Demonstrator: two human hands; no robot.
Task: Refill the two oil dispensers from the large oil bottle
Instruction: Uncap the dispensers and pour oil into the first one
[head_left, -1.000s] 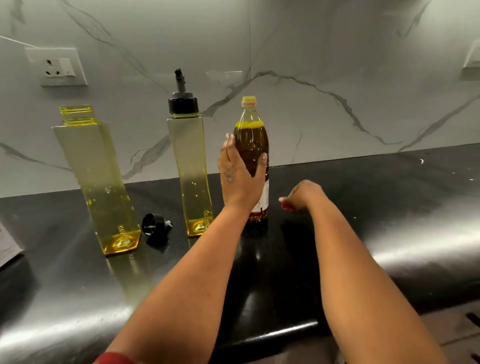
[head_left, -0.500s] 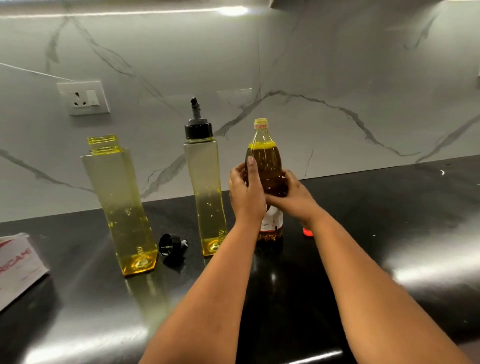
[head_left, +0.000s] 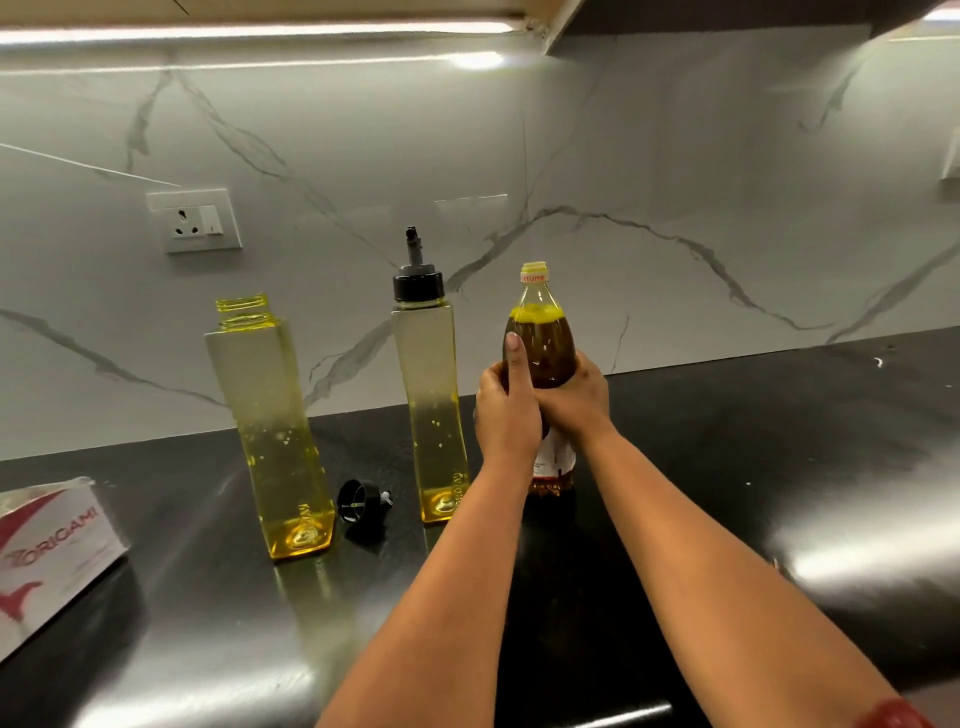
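Both your left hand (head_left: 506, 410) and right hand (head_left: 579, 397) wrap the upright large oil bottle (head_left: 540, 332). Uncapped dispenser (head_left: 270, 415) stands at nine o'clock of it.

A printed box (head_left: 49, 551) lies on the black counter (head_left: 779, 467) beneath a wall socket (head_left: 195, 221).

The glossy black desk (head_left: 727, 467) carries an open dispenser (head_left: 275, 431), a loose black cap (head_left: 359, 501), a capped dispenser (head_left: 431, 400), the oil bottle (head_left: 543, 358), seemingly standing, and a white box (head_left: 47, 551).

Yellow-tinted dispensers (head_left: 275, 426), a dark brown oil bottle (head_left: 540, 343), glossy black counter (head_left: 753, 467), grey-veined white marble wall (head_left: 675, 182).
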